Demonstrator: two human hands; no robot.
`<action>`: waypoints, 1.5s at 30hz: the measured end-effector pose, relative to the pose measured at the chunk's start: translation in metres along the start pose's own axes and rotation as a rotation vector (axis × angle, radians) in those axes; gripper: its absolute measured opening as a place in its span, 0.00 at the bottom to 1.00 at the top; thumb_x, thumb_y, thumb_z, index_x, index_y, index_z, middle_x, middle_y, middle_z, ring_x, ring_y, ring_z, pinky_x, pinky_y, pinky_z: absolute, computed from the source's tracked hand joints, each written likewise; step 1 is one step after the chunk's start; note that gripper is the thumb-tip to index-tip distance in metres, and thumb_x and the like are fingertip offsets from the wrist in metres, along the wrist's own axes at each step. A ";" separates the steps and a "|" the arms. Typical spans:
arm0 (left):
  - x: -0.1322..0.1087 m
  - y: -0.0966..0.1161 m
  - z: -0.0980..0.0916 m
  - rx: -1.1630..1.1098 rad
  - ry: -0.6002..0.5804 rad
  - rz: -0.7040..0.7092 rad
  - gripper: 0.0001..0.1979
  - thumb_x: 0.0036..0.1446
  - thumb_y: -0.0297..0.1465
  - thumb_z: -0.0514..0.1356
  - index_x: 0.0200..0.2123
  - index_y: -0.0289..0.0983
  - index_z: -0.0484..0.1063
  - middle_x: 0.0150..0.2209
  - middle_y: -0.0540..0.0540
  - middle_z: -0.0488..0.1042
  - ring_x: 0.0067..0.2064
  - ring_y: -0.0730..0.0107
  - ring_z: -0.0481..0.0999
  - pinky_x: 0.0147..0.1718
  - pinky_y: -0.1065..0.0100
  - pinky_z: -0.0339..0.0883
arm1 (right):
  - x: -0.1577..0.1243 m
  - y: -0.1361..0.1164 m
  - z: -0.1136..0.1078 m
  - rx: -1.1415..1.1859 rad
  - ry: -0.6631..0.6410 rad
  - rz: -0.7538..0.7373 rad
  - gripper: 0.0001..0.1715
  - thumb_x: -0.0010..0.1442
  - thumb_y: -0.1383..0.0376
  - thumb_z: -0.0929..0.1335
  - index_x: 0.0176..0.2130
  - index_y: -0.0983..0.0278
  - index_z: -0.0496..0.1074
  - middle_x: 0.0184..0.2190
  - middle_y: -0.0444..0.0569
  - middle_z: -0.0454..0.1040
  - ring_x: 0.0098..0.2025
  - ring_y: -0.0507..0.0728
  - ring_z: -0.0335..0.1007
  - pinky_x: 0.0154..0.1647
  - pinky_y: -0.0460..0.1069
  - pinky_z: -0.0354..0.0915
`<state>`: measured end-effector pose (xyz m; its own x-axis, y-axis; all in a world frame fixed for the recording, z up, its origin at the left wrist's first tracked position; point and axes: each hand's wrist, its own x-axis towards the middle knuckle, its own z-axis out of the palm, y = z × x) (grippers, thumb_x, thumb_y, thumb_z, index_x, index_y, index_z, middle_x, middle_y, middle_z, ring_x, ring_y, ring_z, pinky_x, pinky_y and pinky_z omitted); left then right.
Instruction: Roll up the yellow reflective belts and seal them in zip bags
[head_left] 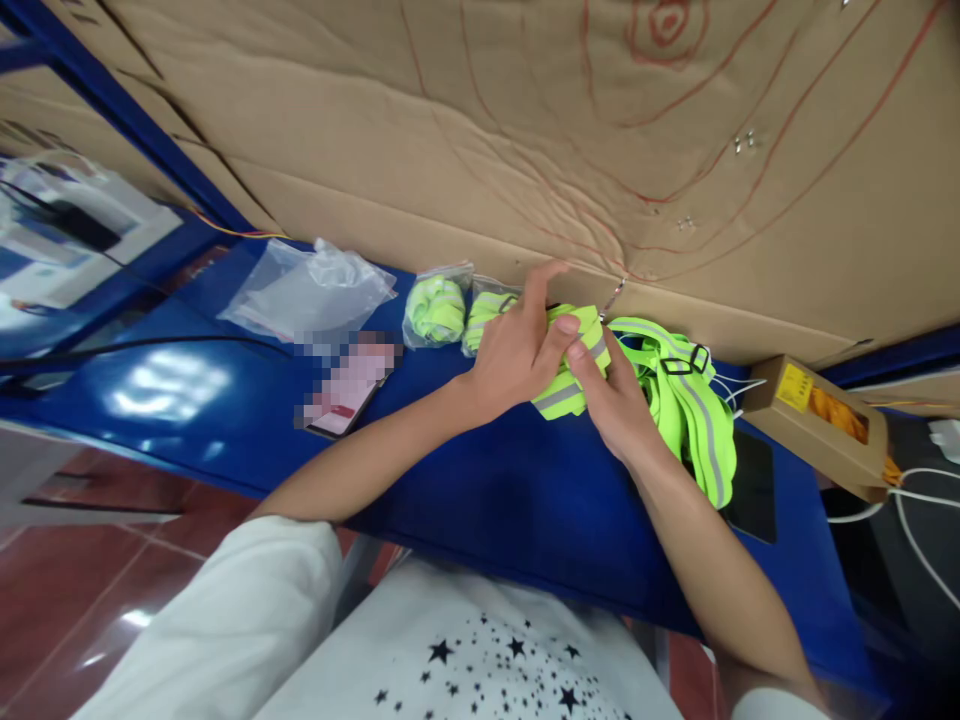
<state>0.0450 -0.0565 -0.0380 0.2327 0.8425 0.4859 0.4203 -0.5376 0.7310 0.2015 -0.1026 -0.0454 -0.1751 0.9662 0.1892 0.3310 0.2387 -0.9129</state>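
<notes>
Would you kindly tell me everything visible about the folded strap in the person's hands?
The folded strap is fluorescent yellow-green webbing with a grey reflective stripe, seemingly fabric. It is gathered into a compact bundle over the blue table. The left hand grips its left side, thumb on top; the right hand pinches its right end. A loose pile of similar straps lies just to its right; whether they join is hidden.

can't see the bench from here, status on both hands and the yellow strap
Left hand and right hand both shut on the folded strap, over the blue table. Loose straps crowd the right hand. Bagged straps sit beyond the left hand.
</notes>
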 end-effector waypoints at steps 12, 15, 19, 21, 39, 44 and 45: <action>-0.008 -0.129 -0.177 0.443 -0.259 0.167 0.27 0.63 0.60 0.52 0.56 0.56 0.76 0.53 0.46 0.79 0.53 0.44 0.70 0.61 0.33 0.54 | -0.077 0.051 -0.063 0.160 0.314 0.369 0.37 0.56 0.52 0.80 0.62 0.53 0.73 0.61 0.50 0.77 0.66 0.70 0.72 0.62 0.67 0.74; -0.036 -0.204 -0.246 0.597 -0.165 0.051 0.37 0.45 0.76 0.48 0.39 0.59 0.80 0.37 0.45 0.80 0.49 0.42 0.66 0.59 0.21 0.37 | -0.096 0.059 -0.069 0.332 0.309 0.439 0.33 0.59 0.51 0.78 0.61 0.51 0.75 0.57 0.50 0.81 0.60 0.71 0.78 0.58 0.67 0.77; -0.063 -0.233 -0.284 0.703 -0.140 -0.138 0.42 0.33 0.80 0.47 0.23 0.50 0.75 0.23 0.44 0.72 0.39 0.52 0.65 0.55 0.18 0.40 | -0.101 0.058 -0.063 0.432 0.314 0.496 0.33 0.59 0.51 0.77 0.61 0.54 0.75 0.57 0.53 0.81 0.60 0.72 0.78 0.55 0.66 0.80; -0.064 -0.225 -0.287 0.762 -0.153 -0.248 0.42 0.31 0.79 0.49 0.20 0.47 0.73 0.20 0.44 0.68 0.34 0.59 0.63 0.53 0.23 0.49 | -0.101 0.055 -0.060 0.400 0.338 0.516 0.34 0.59 0.52 0.78 0.62 0.55 0.75 0.58 0.52 0.80 0.62 0.71 0.76 0.55 0.64 0.80; -0.073 0.006 -0.021 -0.729 -0.660 -0.961 0.28 0.50 0.53 0.71 0.30 0.39 0.62 0.25 0.50 0.78 0.20 0.71 0.74 0.14 0.74 0.59 | -0.099 0.048 -0.046 0.089 0.342 0.450 0.35 0.57 0.44 0.77 0.55 0.62 0.78 0.50 0.55 0.84 0.51 0.68 0.82 0.54 0.59 0.76; -0.082 -0.002 0.034 -0.956 -0.658 -0.971 0.31 0.49 0.54 0.74 0.31 0.35 0.65 0.33 0.40 0.83 0.25 0.72 0.80 0.21 0.73 0.71 | -0.100 0.046 -0.053 -0.168 0.437 0.377 0.35 0.57 0.44 0.77 0.54 0.63 0.78 0.48 0.54 0.84 0.53 0.69 0.80 0.56 0.61 0.75; -0.083 -0.004 0.038 -0.935 -0.646 -0.944 0.30 0.49 0.53 0.74 0.31 0.35 0.65 0.33 0.39 0.83 0.25 0.71 0.80 0.23 0.72 0.73 | -0.101 0.045 -0.055 -0.063 0.485 0.401 0.35 0.56 0.44 0.77 0.54 0.62 0.78 0.48 0.54 0.84 0.53 0.69 0.80 0.57 0.61 0.75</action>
<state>0.0570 -0.1229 -0.0995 0.6480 0.6189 -0.4438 -0.0122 0.5911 0.8065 0.2854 -0.1839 -0.0859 0.4093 0.9124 -0.0073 0.3404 -0.1601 -0.9266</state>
